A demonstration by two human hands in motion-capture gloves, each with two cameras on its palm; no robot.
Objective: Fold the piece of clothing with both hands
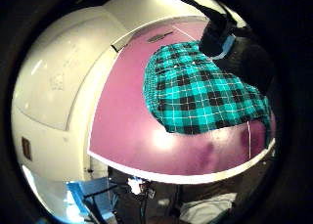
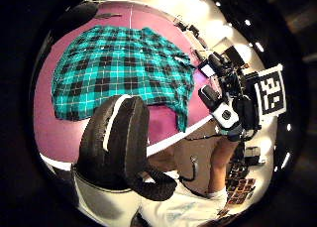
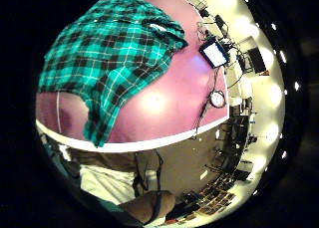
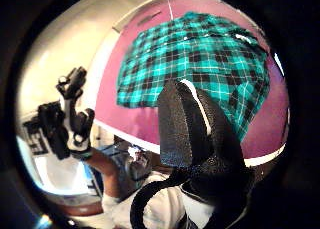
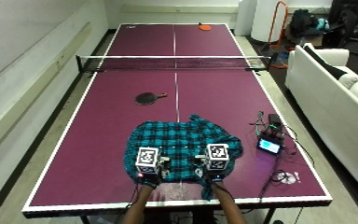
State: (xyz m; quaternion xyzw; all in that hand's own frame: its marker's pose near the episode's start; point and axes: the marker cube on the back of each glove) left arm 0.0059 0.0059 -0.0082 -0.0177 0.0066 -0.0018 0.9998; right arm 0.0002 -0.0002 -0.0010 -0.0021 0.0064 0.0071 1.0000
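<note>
A purple table-tennis table [image 5: 104, 116] fills the room, with a white line down its middle and a net [image 5: 174, 62] stretched across it. A dark paddle [image 5: 147, 98] lies on the near half, just left of the middle line. An orange paddle [image 5: 204, 27] lies at the far end. Near the right edge sits a small device with a lit screen [image 5: 270, 145], with cables [image 5: 277, 175] trailing from it toward the near corner. A white sofa [image 5: 340, 98] stands to the right of the table. A whiteboard [image 5: 11, 28] hangs on the left wall.

Teal-and-black plaid shirt [image 3: 112, 58] spread on purple surface [image 3: 169, 108], one part hanging over its white near edge. Small lit screen [image 3: 214, 53] with cables beside it.
</note>
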